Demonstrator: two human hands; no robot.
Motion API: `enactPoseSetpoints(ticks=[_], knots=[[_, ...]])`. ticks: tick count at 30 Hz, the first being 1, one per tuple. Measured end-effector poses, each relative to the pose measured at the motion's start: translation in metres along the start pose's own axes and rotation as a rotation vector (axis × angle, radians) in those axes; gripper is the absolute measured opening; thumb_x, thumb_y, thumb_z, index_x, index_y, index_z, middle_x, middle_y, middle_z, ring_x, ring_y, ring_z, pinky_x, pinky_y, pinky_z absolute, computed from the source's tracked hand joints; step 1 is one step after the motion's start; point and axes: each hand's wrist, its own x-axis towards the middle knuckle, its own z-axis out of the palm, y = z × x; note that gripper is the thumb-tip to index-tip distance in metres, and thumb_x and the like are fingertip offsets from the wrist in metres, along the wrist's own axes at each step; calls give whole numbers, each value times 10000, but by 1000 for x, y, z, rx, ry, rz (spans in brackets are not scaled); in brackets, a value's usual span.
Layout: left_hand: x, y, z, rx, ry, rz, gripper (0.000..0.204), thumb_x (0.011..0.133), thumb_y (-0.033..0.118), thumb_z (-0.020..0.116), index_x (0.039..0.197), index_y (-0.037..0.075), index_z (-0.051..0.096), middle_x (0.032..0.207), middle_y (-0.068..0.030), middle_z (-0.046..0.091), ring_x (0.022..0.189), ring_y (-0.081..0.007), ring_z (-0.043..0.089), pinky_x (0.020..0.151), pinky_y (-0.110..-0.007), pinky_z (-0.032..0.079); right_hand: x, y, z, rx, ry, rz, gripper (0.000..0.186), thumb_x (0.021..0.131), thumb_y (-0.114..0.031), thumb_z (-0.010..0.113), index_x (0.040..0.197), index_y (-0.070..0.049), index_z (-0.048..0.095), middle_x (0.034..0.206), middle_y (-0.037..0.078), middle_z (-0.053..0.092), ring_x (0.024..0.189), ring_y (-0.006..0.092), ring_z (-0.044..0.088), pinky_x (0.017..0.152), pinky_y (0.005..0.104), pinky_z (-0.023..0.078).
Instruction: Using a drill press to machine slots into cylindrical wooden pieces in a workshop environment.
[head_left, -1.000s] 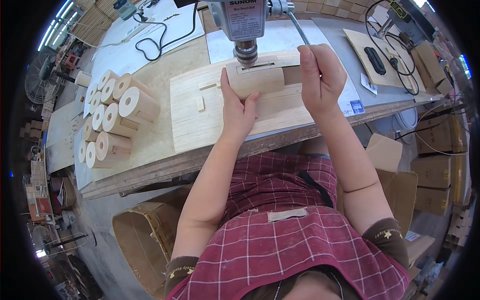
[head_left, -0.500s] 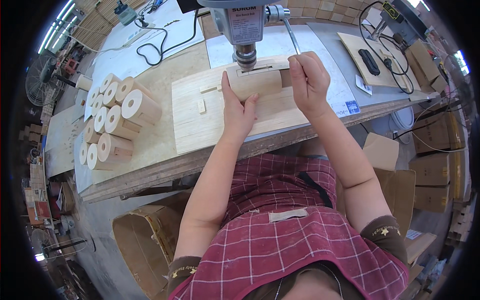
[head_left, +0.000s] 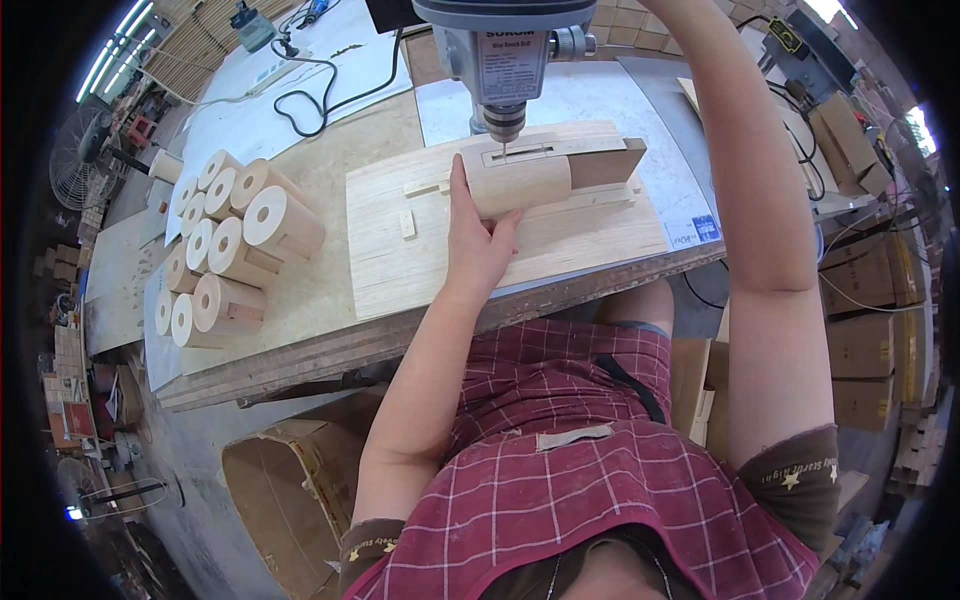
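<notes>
A pale wooden cylinder (head_left: 530, 185) lies on its side on a flat wooden board (head_left: 430, 275). It has a narrow slot in its top inside a drawn outline. My left hand (head_left: 478, 245) holds its left end, fingers upright against the end and thumb along the near side. Over the slot stands a bench drill (head_left: 510, 75), its thin bit down at the slot. A brown-grey rectangular bar (head_left: 608, 167) sticks out of the cylinder's right end. My right forearm (head_left: 750, 170) reaches up past the drill's right side; the hand is beyond the top edge.
Several wooden cylinders with bored holes (head_left: 230, 240) are stacked at the left of the table. A small wooden block (head_left: 407, 224) sits on the board. A black cable (head_left: 325, 95) curls behind. Below the table edge stands an open cardboard box (head_left: 290, 490).
My right hand has let go of the drill's lever and risen up out of the picture. The bar at the cylinder's right end now shows fully. My left hand stays on the cylinder.
</notes>
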Motion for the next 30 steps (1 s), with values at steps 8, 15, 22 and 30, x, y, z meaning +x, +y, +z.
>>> enactPoseSetpoints(ticks=[8, 15, 22, 30], knots=[[6, -7, -13, 158, 46, 44, 872, 722, -41, 625, 1425, 123, 137, 1278, -230, 456, 860, -200, 622, 732, -290, 492, -50, 47, 7, 660, -193, 447, 286, 865, -297, 525, 921, -28, 607, 790, 53, 593, 714, 147, 554, 663, 277, 448], [5, -6, -21, 228, 59, -1, 875, 681, -32, 667, 1405, 122, 200, 1180, -207, 536, 736, -174, 601, 650, -270, 477, -177, 68, 9, 256, -807, 348, 386, 781, -216, 681, 1108, -34, 584, 972, 50, 616, 881, 115, 548, 783, 274, 444], [-39, 22, -81, 44, -48, 122, 830, 673, -29, 702, 1372, 93, 272, 976, -116, 622, 758, -96, 584, 613, -205, 442, -205, 64, -15, 683, -701, 659, 301, 745, -170, 713, 980, -4, 626, 839, 12, 616, 777, 78, 542, 691, 217, 430], [-52, 46, -114, -224, 346, -64, 460, 764, 98, 689, 1179, -2, 517, 718, 1, 600, 552, -7, 490, 452, -151, 328, -212, 59, -35, 956, -583, 707, 228, 739, -102, 704, 941, -46, 615, 821, -34, 593, 769, 48, 511, 711, 199, 400]])
